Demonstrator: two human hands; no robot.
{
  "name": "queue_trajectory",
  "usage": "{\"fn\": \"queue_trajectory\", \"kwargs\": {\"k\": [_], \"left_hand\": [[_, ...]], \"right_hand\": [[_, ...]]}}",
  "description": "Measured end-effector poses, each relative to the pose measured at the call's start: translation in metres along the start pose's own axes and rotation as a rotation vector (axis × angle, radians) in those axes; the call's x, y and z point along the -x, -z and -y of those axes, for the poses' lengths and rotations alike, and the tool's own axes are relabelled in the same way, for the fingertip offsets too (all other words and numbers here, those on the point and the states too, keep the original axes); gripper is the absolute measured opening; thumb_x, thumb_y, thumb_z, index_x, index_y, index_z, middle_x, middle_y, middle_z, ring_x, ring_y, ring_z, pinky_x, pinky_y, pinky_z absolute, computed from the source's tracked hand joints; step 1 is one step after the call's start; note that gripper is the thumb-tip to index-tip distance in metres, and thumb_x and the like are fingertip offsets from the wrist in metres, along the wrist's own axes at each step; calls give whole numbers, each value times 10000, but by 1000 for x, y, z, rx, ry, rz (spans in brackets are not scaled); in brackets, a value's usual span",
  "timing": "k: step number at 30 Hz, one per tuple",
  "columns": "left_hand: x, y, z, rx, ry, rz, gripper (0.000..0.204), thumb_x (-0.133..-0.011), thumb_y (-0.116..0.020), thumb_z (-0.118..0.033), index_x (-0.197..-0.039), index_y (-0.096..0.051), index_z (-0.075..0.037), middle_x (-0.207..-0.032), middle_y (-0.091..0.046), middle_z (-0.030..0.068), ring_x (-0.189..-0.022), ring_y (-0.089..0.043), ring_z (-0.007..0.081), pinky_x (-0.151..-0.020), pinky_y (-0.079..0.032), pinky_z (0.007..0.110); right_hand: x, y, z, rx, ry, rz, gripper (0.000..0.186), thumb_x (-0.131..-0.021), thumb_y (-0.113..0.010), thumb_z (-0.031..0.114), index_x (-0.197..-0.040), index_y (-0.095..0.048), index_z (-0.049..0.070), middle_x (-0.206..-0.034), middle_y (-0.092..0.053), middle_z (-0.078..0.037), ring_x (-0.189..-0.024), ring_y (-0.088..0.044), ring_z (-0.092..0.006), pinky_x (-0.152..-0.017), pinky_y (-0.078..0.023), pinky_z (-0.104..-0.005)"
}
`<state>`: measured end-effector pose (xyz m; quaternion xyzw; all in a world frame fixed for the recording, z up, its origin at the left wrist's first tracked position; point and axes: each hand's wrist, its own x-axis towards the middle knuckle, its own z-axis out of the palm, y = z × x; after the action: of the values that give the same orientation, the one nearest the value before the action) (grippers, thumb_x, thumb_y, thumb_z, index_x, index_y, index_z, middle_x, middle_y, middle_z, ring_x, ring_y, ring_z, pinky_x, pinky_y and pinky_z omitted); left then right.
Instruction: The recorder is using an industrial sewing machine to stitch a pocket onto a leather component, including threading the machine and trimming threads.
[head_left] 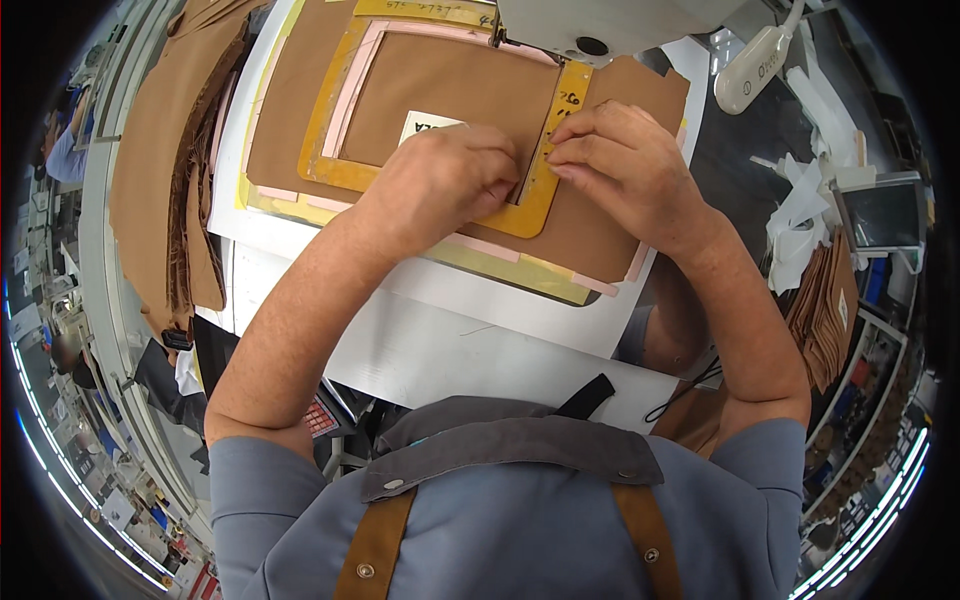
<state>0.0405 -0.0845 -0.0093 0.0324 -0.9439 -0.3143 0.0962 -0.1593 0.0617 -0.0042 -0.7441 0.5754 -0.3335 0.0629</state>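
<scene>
a: where does the yellow frame [537,210] lie from the hands?

b: flat on the brown panel [450,80], and its right bar runs between them. the left hand [445,180] comes from the inner side, the right hand [635,160] from the outer side.

a: which way does that bar point?

b: its long axis runs away from the wearer, the far end leaning a little to the right, toward the machine head [570,25].

a: and which hand is nearer?

b: about equal. the left fingertips sit by the bar's inner edge, close to the near corner; the right ones are at the bar itself, slightly farther up.

a: how are the hands posed?

b: the left is knuckles up, fingers curled and bunched, covering part of the white label [428,122]. the right is bent inward at the wrist, thumb and fingertips drawn close together, pointing left.

a: pinching anything?

b: i cannot tell. the left fingers hide their own tips, and nothing shows clearly between the right ones. both forearms reach up from below, elbows wide.
</scene>
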Motion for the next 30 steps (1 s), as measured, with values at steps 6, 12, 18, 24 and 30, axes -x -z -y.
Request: {"fn": "queue_trajectory", "kwargs": {"k": [6, 12, 18, 24, 30], "left_hand": [[4, -1, 0, 191, 167, -48, 114, -787, -734, -33, -898, -713, -19, -979, -683, 74, -870, -679, 260, -757, -568, 337], [-3, 10, -11, -240, 1, 145, 115, -793, -683, -9, -903, -710, 6, -935, -664, 93, -840, -669, 278, -732, -555, 366], [-4, 4, 1, -176, -101, 77, 105, -790, -685, 5, -895, -686, 11, -895, -638, 99, -793, -641, 286, -716, -546, 369], [1, 4, 9, 379, 250, 0, 91, -789, -738, 11, -850, -672, -2, -901, -663, 67, -798, -652, 223, -728, -544, 326], [3, 0, 15, 283, 109, -50, 75, -804, -745, 1, -852, -689, -12, -914, -678, 48, -785, -664, 189, -710, -555, 300]], "right_hand": [[-4, -17, 3, 95, 137, 58, 118, -793, -673, 117, -907, -668, 88, -971, -641, -17, -916, -626, -199, -805, -485, -348], [-9, -18, 4, 107, 173, 77, 83, -778, -653, 105, -856, -669, 83, -963, -645, -23, -912, -631, -198, -798, -495, -343], [-9, -15, 6, 112, 192, 81, 88, -759, -660, 99, -843, -678, 78, -918, -640, -26, -892, -633, -200, -773, -500, -335], [-12, -23, 10, 193, 293, -26, 116, -743, -665, 107, -854, -685, 79, -884, -631, -21, -860, -635, -187, -754, -506, -323], [-14, -24, 9, 168, 334, 60, 110, -725, -660, 98, -829, -651, 61, -871, -631, -23, -854, -643, -178, -743, -519, -312]]}}
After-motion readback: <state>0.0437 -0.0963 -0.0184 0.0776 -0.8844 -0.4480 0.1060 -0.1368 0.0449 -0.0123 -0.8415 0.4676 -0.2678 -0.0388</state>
